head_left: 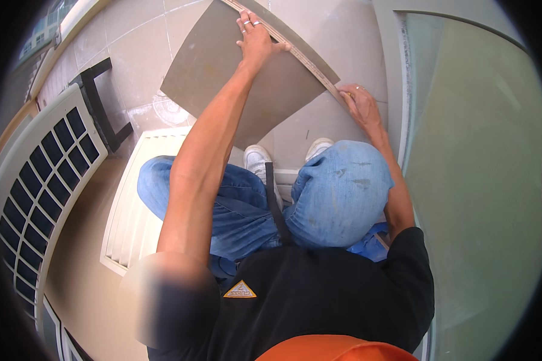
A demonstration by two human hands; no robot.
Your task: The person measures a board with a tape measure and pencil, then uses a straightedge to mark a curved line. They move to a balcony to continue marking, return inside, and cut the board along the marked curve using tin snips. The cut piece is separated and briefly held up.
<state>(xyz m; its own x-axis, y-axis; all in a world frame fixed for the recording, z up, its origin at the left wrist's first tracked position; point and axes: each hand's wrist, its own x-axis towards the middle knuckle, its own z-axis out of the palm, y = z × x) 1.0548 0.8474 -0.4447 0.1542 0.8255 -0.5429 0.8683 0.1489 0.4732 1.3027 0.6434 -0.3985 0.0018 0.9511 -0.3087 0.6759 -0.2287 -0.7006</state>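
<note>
A large grey-brown tile (pixel 223 72) lies on the paler floor in front of my feet. Across it, slanting from top to right, runs a long thin wooden-looking straight strip (pixel 304 59). My left hand (pixel 256 43) presses down on the strip and tile, fingers and thumb spread, two rings showing. At the strip's lower right end, just past the tile's edge, my right hand (pixel 362 108) is closed in a pinch. A short bit of a thin yellowish stick (pixel 351 95) shows at its fingertips; the rest is hidden by the fingers.
My knees in blue jeans (pixel 343 192) and white shoes (pixel 257 157) are close behind the tile. A cream louvred panel (pixel 126 222) lies left of my legs. Farther left stands a cream grille (pixel 48 174) with a black bracket (pixel 99 108). A greenish glass panel (pixel 476 180) borders the right.
</note>
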